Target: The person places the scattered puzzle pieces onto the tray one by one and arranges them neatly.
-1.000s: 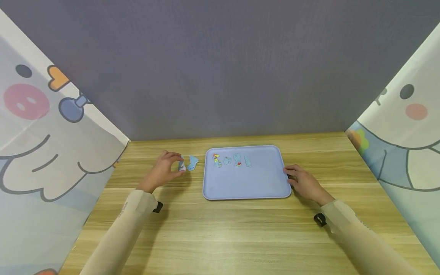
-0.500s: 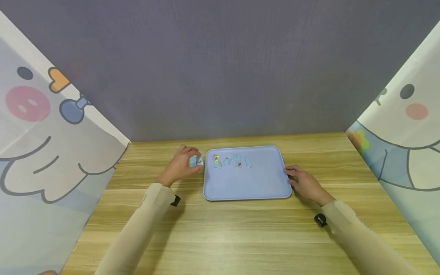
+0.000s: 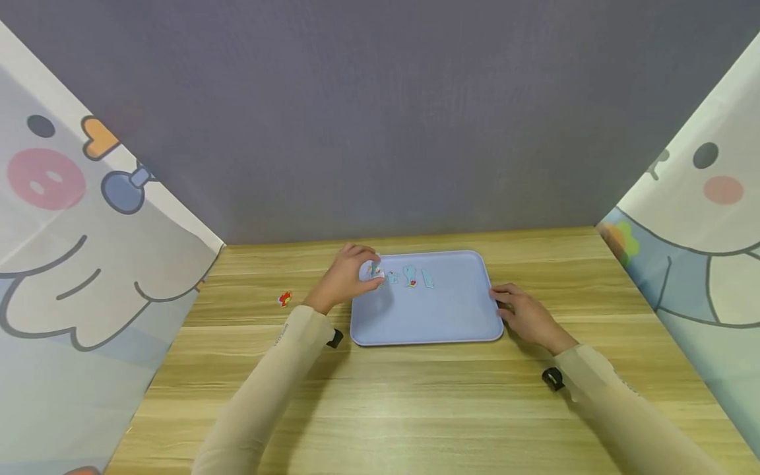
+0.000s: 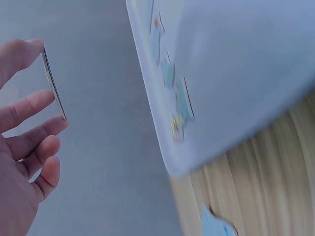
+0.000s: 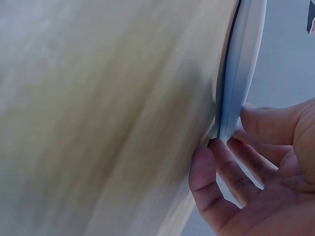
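My left hand (image 3: pixel 346 276) hovers over the left part of the blue tray (image 3: pixel 439 316). Between thumb and fingertips it pinches a thin flat puzzle piece (image 4: pixel 52 83), seen edge-on in the left wrist view. Several light-blue pieces lie in a row near the tray's far side, among them one with a red spot (image 3: pixel 410 276) and a plain strip (image 3: pixel 428 278). The row's leftmost piece, with yellow on it (image 4: pixel 176 125), is partly hidden by my left hand in the head view. My right hand (image 3: pixel 525 316) grips the tray's right rim, thumb on the edge and fingers against its outer side.
A small red piece (image 3: pixel 285 299) lies on the wooden table (image 3: pixel 415 409) left of the tray. Another light-blue piece (image 4: pixel 215 225) is on the table by the tray's corner, hidden behind my left hand in the head view. A grey panel (image 3: pixel 404 132) stands behind.
My left hand has carried the pinched piece rightward from the table to above the tray, uncovering the red piece and covering the blue one. My right hand has stayed at the rim.
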`<state>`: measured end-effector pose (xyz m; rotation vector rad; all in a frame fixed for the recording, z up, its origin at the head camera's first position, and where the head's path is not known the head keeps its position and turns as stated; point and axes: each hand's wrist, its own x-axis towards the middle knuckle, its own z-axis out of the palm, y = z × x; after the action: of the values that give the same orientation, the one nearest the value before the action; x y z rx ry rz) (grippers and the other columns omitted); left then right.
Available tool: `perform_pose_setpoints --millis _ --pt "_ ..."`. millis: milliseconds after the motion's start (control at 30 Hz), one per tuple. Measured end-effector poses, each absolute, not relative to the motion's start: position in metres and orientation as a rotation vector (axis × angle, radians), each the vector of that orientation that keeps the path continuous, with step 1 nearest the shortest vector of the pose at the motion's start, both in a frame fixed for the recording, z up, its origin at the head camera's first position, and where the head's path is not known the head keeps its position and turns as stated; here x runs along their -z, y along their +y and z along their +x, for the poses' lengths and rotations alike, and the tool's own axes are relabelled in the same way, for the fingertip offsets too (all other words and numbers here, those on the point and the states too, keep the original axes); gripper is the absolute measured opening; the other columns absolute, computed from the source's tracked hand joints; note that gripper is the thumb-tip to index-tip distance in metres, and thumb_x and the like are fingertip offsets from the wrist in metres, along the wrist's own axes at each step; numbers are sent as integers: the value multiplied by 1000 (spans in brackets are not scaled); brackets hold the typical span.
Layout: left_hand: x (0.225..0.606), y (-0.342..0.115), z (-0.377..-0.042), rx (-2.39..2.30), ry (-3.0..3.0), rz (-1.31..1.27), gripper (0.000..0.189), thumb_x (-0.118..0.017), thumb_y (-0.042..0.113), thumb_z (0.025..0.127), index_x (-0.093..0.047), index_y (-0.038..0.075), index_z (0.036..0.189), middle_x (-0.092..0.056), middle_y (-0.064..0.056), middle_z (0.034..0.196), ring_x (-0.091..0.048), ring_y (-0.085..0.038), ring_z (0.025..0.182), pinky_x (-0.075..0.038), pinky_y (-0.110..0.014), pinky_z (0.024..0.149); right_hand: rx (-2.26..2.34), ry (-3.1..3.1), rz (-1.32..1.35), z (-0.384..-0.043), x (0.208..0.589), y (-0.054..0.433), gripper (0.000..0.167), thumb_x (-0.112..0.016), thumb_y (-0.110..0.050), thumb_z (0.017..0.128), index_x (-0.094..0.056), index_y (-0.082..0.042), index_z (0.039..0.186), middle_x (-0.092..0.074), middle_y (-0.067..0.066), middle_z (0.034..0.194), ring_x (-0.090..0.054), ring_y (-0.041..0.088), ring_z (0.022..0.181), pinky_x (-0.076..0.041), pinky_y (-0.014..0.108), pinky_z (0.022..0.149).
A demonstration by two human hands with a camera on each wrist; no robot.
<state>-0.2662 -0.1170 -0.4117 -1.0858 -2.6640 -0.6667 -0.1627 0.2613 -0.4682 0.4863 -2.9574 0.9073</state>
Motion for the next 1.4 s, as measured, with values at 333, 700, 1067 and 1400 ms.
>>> perform_pose_setpoints --millis 333,700,1067,1400 --pt "409 -80 -268 692 -2734 -1114 44 -72 38 83 -66 6 113 -58 -3 120 -45 -20 110 -32 -37 98 -908 -2939 496 -163 470 262 41 -60 3 89 -51 11 128 -49 19 129 -51 40 114 -44 52 86" --pt "414 -45 -274 741 -2857 -1170 42 -71 40 83 -65 13 114 -55 0 125 -39 -20 121 -25 -38 107 -895 -2919 505 -164 470 262 41 -61 3 89 -52 10 128 -50 19 129 -50 41 113 -45 52 85" --pt "427 -14 -278 599 -2851 -1181 43 -72 41 82 -66 12 113 -58 -1 122 -43 -19 114 -27 -41 104 -892 -2908 507 -164 470 261 41 -61 2 89 -52 10 127 -50 21 129 -49 42 115 -43 54 88" --pt "434 14 -282 442 -2919 -1165 40 -72 43 82 -67 16 111 -60 1 119 -44 -18 108 -34 -38 95 -885 -2903 507 -164 470 261 40 -62 4 88 -53 10 127 -51 19 127 -51 40 114 -43 52 88"
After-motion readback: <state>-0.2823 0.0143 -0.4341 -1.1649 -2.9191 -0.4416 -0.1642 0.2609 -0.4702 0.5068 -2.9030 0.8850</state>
